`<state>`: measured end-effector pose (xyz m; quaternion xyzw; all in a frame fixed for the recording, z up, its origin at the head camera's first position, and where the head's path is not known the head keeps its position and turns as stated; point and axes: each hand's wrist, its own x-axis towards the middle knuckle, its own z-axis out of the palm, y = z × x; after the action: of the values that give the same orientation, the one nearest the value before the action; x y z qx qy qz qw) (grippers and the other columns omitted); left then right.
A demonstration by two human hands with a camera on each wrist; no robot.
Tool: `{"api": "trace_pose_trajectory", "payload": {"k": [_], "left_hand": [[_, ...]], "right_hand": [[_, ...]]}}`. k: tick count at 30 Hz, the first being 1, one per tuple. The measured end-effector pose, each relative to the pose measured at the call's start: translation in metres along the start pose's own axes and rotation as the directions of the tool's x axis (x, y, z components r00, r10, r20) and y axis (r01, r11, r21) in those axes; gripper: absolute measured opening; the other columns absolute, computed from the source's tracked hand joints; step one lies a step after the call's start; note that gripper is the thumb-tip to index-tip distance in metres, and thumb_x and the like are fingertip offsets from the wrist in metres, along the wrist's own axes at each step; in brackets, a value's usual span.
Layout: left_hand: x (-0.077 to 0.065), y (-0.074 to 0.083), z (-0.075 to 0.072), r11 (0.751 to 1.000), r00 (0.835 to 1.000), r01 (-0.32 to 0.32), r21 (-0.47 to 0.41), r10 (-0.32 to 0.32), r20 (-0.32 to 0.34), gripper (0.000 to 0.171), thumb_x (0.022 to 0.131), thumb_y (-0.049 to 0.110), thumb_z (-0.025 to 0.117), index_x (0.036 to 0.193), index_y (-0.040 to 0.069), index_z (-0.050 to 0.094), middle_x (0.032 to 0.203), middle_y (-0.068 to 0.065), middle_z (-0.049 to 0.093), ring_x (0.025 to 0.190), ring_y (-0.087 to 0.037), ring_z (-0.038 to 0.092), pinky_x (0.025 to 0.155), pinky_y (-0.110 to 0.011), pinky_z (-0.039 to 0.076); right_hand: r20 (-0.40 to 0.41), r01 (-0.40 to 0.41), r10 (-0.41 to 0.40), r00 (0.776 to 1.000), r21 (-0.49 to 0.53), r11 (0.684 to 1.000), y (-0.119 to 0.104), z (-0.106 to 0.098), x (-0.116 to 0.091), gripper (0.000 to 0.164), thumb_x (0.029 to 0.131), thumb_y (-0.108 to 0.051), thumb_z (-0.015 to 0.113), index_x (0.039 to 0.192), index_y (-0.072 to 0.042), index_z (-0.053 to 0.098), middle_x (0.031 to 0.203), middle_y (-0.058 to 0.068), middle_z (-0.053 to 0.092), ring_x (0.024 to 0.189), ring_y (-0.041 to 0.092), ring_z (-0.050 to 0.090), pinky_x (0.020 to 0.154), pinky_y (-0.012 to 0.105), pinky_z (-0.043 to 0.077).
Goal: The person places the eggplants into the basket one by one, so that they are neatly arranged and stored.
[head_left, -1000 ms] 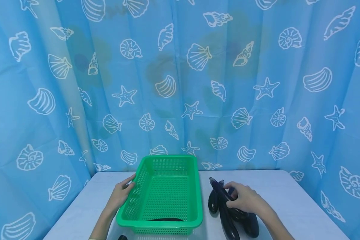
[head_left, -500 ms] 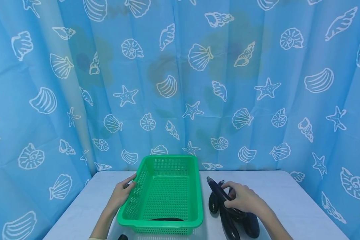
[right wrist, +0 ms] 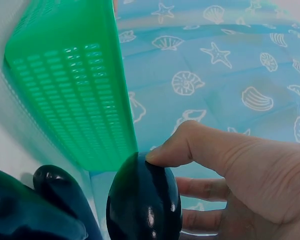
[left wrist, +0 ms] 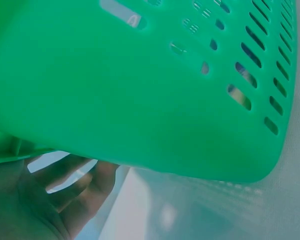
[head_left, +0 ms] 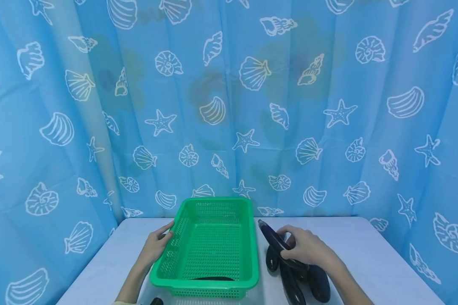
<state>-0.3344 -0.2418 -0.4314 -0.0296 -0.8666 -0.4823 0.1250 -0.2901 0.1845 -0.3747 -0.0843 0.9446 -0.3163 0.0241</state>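
My right hand (head_left: 307, 248) grips a dark, glossy eggplant (head_left: 272, 235) between thumb and fingers. That eggplant slants over several others (head_left: 290, 281) piled at the basket's right, its stem end toward the basket. Up close in the right wrist view, the thumb presses the rounded end of the held eggplant (right wrist: 144, 200). On the other side, my left hand (head_left: 155, 245) holds the left rim of a green perforated plastic basket (head_left: 254, 254); its fingers (left wrist: 85, 197) lie along the rim in the left wrist view. One eggplant (head_left: 213, 278) shows inside the basket, mostly hidden by the near wall.
Everything stands on a white-covered table (head_left: 366, 258). A blue curtain (head_left: 229, 106) printed with white shells hangs right behind it. At the bottom edge, left of the basket, the tip of a dark object (head_left: 157, 301) pokes into view.
My right hand has shifted slightly left with the eggplant, whose stem end has moved toward the basket and up a little. My left hand stays at the basket rim.
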Motion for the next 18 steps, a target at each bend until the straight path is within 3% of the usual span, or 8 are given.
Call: {"api": "trace_pose_trajectory", "payload": {"k": [6,13,18], "left_hand": [[0.0,-0.001,0.0,0.999,0.999,0.032,-0.023,-0.031,0.018,0.045,0.102,0.024,0.05,0.146,0.011,0.048,0.132,-0.026,0.061,0.114,-0.038,0.064,0.085,-0.042,0.055],[-0.001,0.0,0.0,1.0,0.999,0.029,-0.009,-0.029,0.021,0.046,0.103,0.025,0.049,0.147,0.012,0.047,0.138,-0.026,0.056,0.123,-0.042,0.057,0.093,-0.049,0.052],[-0.003,0.001,-0.001,1.0,0.999,0.023,-0.015,-0.023,0.027,0.046,0.103,0.025,0.049,0.147,0.012,0.046,0.137,-0.027,0.056,0.122,-0.042,0.058,0.092,-0.048,0.052]], "right_hand": [[-0.009,0.031,-0.031,0.999,0.007,0.999,-0.007,-0.003,0.001,0.056,0.074,-0.018,0.079,0.127,-0.017,0.06,0.087,0.002,0.068,0.075,0.017,0.062,0.067,0.038,0.054],[-0.012,0.062,-0.062,0.998,0.007,0.998,-0.02,-0.005,0.004,0.055,0.075,-0.02,0.08,0.127,-0.02,0.061,0.089,0.0,0.069,0.076,0.015,0.063,0.069,0.036,0.054],[-0.015,0.088,-0.088,0.996,0.002,0.996,-0.03,-0.005,0.006,0.056,0.075,-0.02,0.079,0.128,-0.02,0.061,0.084,-0.003,0.069,0.072,0.013,0.062,0.065,0.033,0.053]]}}
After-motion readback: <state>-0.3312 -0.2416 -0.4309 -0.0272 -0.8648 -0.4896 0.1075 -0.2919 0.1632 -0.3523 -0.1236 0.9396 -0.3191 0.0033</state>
